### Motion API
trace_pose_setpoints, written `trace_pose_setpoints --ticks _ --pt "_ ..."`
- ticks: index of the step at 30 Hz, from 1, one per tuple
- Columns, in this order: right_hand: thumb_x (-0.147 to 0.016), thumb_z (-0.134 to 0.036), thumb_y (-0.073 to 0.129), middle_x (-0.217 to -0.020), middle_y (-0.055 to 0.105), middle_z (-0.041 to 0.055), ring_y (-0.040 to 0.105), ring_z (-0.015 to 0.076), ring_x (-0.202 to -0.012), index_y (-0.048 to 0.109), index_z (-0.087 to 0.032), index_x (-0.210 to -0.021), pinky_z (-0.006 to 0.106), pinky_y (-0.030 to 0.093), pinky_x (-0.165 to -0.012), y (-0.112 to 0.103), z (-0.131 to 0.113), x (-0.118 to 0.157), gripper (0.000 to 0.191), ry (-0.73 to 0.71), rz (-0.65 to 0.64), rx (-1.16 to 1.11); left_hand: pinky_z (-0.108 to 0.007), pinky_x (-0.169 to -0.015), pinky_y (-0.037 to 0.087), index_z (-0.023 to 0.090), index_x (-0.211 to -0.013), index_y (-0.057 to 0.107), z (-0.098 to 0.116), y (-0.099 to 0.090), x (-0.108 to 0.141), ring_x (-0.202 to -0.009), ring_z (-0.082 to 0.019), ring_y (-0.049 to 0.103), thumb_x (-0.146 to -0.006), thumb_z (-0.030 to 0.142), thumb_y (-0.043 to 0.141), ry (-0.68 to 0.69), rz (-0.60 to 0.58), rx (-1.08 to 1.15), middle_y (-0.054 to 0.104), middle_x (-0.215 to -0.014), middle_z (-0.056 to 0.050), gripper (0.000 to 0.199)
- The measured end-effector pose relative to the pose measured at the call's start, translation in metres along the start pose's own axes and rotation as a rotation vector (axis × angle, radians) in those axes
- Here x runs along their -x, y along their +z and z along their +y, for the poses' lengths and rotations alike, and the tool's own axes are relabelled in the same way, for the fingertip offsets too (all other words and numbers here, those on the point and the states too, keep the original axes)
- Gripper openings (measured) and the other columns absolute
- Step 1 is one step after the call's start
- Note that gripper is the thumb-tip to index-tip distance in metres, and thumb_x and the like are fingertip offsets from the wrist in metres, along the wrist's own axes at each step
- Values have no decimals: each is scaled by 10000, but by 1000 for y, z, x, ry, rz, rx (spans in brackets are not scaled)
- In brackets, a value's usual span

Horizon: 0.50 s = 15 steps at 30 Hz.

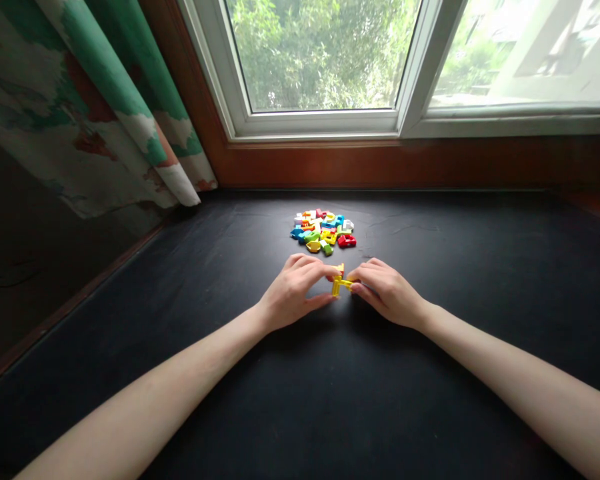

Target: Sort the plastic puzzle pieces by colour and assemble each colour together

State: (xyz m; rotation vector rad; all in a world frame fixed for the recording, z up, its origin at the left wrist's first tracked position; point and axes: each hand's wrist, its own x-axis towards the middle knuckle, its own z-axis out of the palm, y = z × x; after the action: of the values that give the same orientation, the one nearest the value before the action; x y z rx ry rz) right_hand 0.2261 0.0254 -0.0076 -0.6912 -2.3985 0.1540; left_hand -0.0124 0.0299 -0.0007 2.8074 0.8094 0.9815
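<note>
Both hands meet over the middle of the black surface around a small yellow piece (336, 285) with a bar reaching right. My left hand (300, 287) grips its upright part between thumb and fingers, and a bit of orange or red shows at the top. The bar's right end is pinched by my right hand (387, 290). Just beyond the hands lies a pile of small colourful plastic pieces (316, 236), among them a red one (347, 241) at its right edge and a green one (326, 248) at the front.
A black tabletop (300, 413) spreads under both forearms. Behind it are a brown wooden sill (310, 165) and a white-framed window (320, 125). A green and white patterned curtain (145, 133) hangs at the left, its lower edge near the table's back left corner.
</note>
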Motion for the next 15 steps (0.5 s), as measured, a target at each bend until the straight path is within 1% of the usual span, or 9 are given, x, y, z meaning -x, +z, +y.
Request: trace_pose_setpoints --ticks 2,5,8,11,15 --pt "-1048 -313 382 -836 698 69 608 197 -707 556 -187 -979 340 440 -734 -1 -1 0 225 5 16 3 -347 -914 411 173 -1101 594 0 0 0 -957 -213 634 -904 327 667 -4 9 -6 729 -1006 -55 260" --pt "-1013 -321 479 -841 695 63 621 197 -727 545 -193 -1035 332 472 -736 -1 -3 0 146 19 46 -12 -350 -911 417 166 -1094 596 0 1 1 -964 -218 627 -917 344 647 -33 26 -10 725 -1004 -66 257" --pt "-972 -310 563 -850 698 47 642 193 -734 539 -213 -1055 323 496 -736 1 -4 0 130 11 99 -21 -358 -913 423 181 -1093 597 0 0 1 -979 -224 626 -932 361 620 -71 9 -16 721 -1013 -68 243" --pt "-964 -270 578 -873 711 51 654 186 -720 541 -215 -1080 318 503 -726 2 -3 -1 134 -13 150 -5 -370 -917 427 181 -1069 604 0 -1 0 -980 -233 627 -934 380 612 -79 -7 -12 718 -998 -74 241" --pt "-966 -247 574 -837 722 46 663 189 -716 570 -212 -1067 317 491 -721 2 -3 -1 106 -34 128 8 -383 -923 428 182 -1031 623 0 -1 0 -988 -240 625 -935 410 603 -101 -32 1 723 -997 -78 248"
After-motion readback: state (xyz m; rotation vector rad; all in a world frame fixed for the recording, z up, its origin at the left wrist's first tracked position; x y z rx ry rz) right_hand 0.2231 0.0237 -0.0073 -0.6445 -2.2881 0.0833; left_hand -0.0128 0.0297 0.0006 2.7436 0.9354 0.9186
